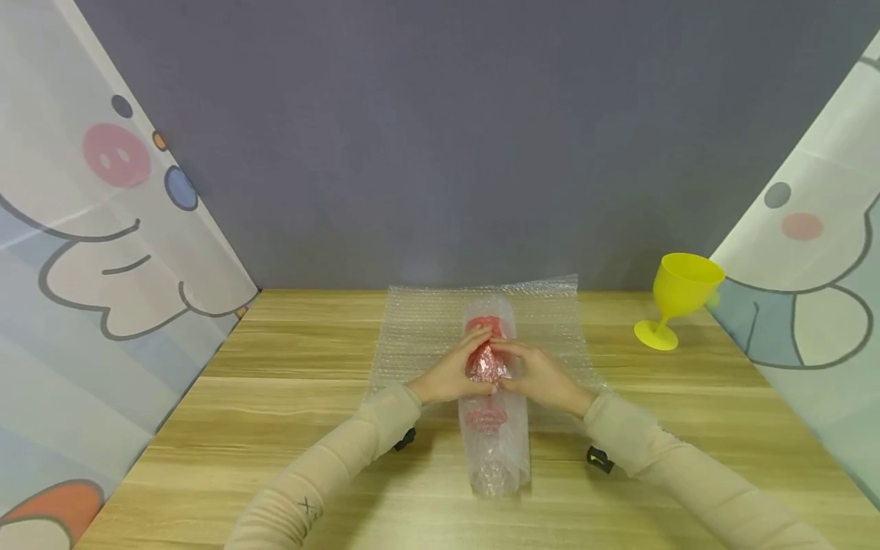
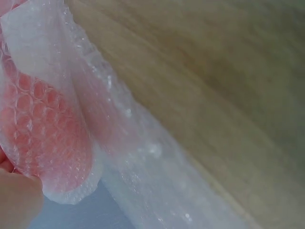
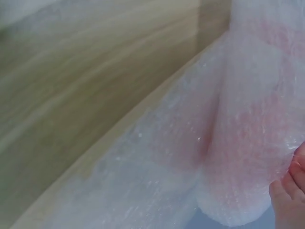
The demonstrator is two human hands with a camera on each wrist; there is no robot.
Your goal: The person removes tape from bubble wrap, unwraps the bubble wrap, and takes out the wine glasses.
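Note:
A red goblet [image 1: 485, 367] shows through the bubble wrap [image 1: 495, 466] rolled around it, lying lengthwise toward me in the middle of the table. Its wide bowl points away from me, and the round foot shows nearer. My left hand [image 1: 450, 376] holds the roll from the left and my right hand [image 1: 543, 380] from the right, fingertips nearly meeting on top over the bowl. The left wrist view has red beneath the bubbles, with my left fingers [image 2: 21, 191] at the roll's edge. In the right wrist view my right fingers [image 3: 288, 191] touch the wrap.
An unrolled flat part of the bubble wrap spreads behind and beside the roll to the wooden table's [image 1: 275, 428] back edge. A yellow goblet [image 1: 681, 286] stands at the back right. A grey panel [image 1: 440, 153] rises behind; cartoon-printed panels flank both sides.

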